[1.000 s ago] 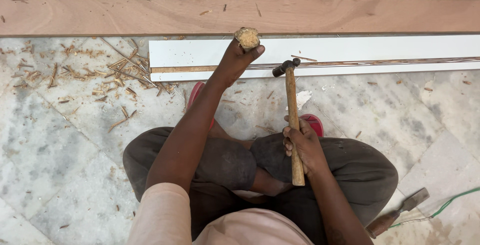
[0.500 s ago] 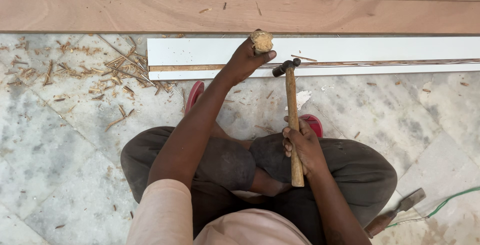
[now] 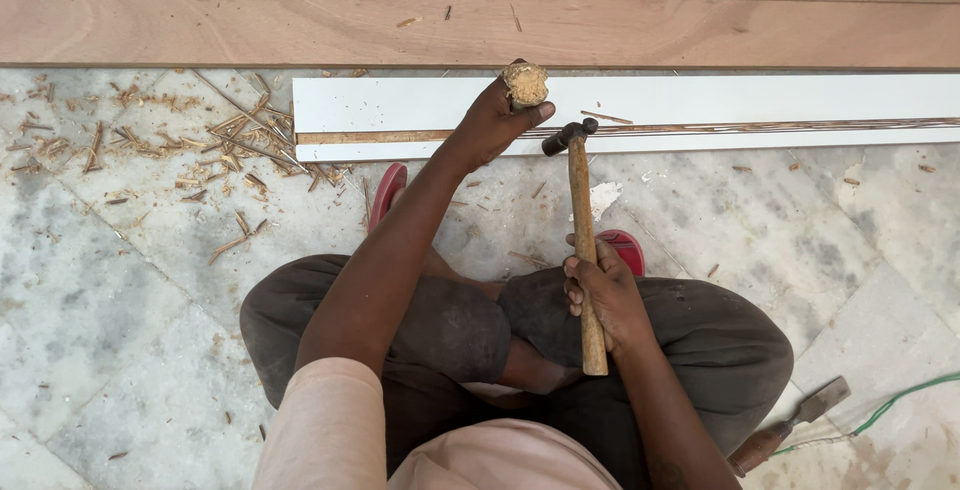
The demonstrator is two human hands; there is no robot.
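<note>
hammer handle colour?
Light tan bare wood on the hammer, held in the right hand; the head view shows it.

Grey marble floor (image 3: 120, 280) — scattered wood shavings (image 3: 215, 145), daylight

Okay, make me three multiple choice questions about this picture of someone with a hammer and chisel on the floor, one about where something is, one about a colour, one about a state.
1. Where does the spare chisel lie?
A. On the marble floor at the person's right side
B. On the brown board
C. In the left hand

2. What colour is the board under the chisel handle?
A. Green
B. White
C. Black

3. How is the hammer held?
A. Lying loose on the floor
B. Gripped by both hands
C. Right hand closed around its wooden shaft

Answers: 1 A, it rests on the floor beside the right knee. 2 B, the grooved strip has a white face. 3 C, only the right hand wraps the shaft, while the left hand has its grip on the chisel handle.
</note>
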